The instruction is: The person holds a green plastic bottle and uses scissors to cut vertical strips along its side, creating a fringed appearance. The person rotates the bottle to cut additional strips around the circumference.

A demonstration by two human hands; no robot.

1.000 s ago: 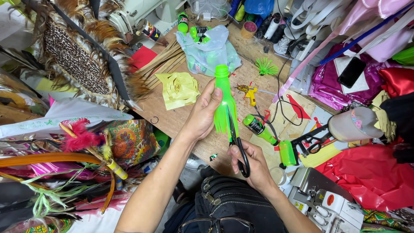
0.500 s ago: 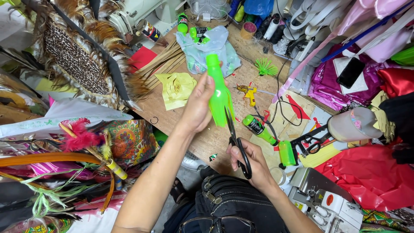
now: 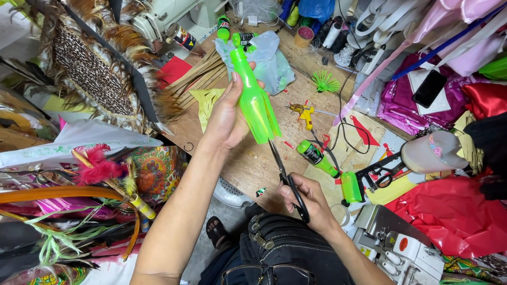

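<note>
Two hands busy over a cluttered wooden table (image 3: 248, 163). Left hand (image 3: 226, 113) has its fingers wrapped round a bright green plastic bottle (image 3: 252, 100), neck pointing far, cut-open bottom toward the near side, held above the table's middle. Right hand (image 3: 309, 198) grips black scissors (image 3: 288, 179), fingers through the loops, blade tips right at the bottle's slit edge. A yellow glue gun (image 3: 303, 112) lies to the right.
</note>
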